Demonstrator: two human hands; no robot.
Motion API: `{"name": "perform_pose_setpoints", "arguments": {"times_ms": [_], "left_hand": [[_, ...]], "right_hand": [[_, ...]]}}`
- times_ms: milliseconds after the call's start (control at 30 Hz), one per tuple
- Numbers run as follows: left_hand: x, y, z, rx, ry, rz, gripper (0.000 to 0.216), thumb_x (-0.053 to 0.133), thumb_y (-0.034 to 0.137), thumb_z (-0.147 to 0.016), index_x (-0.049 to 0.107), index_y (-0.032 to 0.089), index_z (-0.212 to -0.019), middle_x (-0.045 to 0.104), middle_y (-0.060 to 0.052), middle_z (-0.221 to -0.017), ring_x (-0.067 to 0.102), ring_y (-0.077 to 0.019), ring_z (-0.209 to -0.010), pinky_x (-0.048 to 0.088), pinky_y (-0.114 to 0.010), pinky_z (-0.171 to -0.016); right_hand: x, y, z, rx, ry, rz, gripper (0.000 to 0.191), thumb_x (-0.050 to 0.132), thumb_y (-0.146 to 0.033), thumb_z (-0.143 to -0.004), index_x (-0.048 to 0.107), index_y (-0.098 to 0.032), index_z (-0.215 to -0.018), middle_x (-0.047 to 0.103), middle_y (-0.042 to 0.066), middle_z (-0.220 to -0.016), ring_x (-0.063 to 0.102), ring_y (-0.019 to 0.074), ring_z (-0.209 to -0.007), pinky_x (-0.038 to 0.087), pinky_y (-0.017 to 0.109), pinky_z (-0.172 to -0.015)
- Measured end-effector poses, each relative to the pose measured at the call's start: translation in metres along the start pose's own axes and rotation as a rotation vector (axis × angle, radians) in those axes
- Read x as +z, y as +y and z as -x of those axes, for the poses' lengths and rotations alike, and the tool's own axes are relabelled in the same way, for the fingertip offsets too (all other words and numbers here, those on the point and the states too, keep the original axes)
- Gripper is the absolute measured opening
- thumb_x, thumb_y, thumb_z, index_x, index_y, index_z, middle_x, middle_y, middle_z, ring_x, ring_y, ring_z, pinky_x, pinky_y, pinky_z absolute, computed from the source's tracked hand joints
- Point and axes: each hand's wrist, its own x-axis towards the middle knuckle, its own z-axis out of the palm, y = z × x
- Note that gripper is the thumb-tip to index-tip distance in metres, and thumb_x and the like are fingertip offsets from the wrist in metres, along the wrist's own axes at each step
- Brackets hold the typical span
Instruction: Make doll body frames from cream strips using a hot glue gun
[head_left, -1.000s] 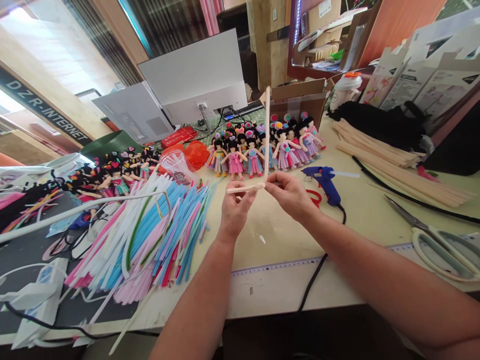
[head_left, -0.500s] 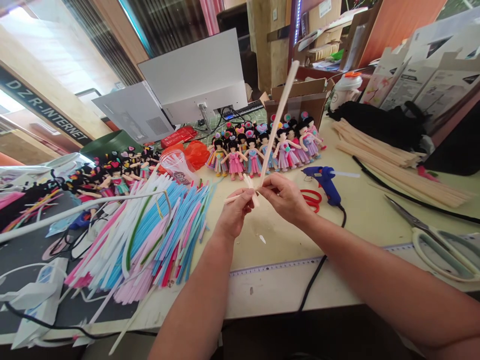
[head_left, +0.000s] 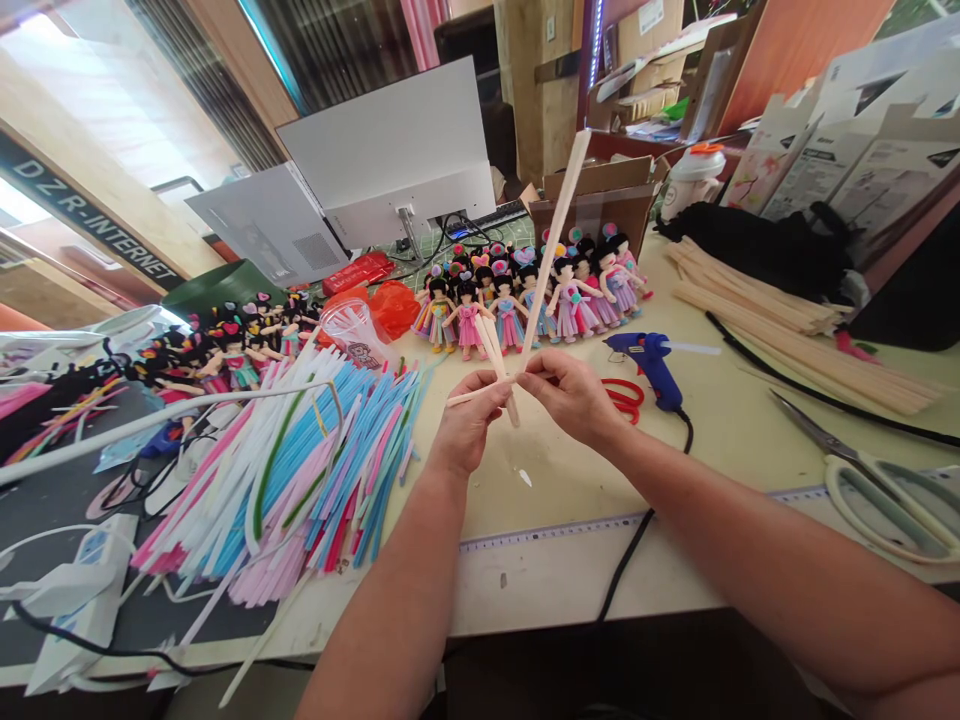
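Cream pipe cleaners are pinched between the thumb and fingers of my left hand, several ends sticking out above, below and to the left. My right hand grips the same piece close beside it, fingertips almost touching the left ones. From the right fingers one long pipe cleaner strand rises up and leans right. The join between the strands is partly hidden by my fingers. Behind my hands stand several small pipe-cleaner dolls in coloured dresses.
Coloured pipe cleaners lie heaped to the left. On the right are a blue glue gun, red-handled scissors, large scissors and cream pipe cleaners. A ruler runs along the front edge. A monitor stands behind.
The short cream ends above my left hand now reach higher and lean further left. Both hands stay nearly in place, and the long strand has shifted slightly left at its tip.
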Motion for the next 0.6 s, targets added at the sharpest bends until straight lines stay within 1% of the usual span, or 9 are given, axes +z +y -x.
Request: {"name": "perform_pose_setpoints", "arguments": {"times_ms": [267,400,600], "left_hand": [[0.0029,-0.0014,0.0011,0.120,-0.019,-0.041,0.024,0.078,0.029,-0.060,0.062,0.018,-0.075,0.058,0.003,-0.071,0.049,-0.0102,-0.067,0.038,-0.026,-0.066],[0.0050,-0.0006,0.0023,0.170,-0.017,-0.059,0.024,0.078,0.028,-0.059,0.063,0.017,-0.075,0.059,0.003,-0.070,0.050,-0.0111,-0.068,0.040,-0.026,-0.067],[0.0052,-0.0017,0.0015,0.167,-0.006,-0.056,0.026,0.079,0.030,-0.059,0.064,0.017,-0.075,0.060,0.002,-0.071,0.052,-0.0116,-0.068,0.042,-0.026,-0.066]], "right_hand": [[0.0011,0.0046,-0.0037,0.149,-0.021,-0.156,0.022,0.060,-0.040,-0.072,0.055,-0.019,-0.068,0.054,-0.002,-0.060,0.042,0.0103,-0.053,0.029,0.026,-0.050],[-0.0001,0.0035,-0.0047,0.172,-0.038,-0.175,0.022,0.060,-0.040,-0.070,0.054,-0.020,-0.065,0.051,-0.002,-0.058,0.039,0.0101,-0.053,0.029,0.026,-0.049],[-0.0012,0.0011,-0.0047,0.185,-0.057,-0.167,0.023,0.060,-0.041,-0.069,0.054,-0.019,-0.067,0.053,-0.002,-0.061,0.041,0.0103,-0.055,0.029,0.026,-0.050]]}}
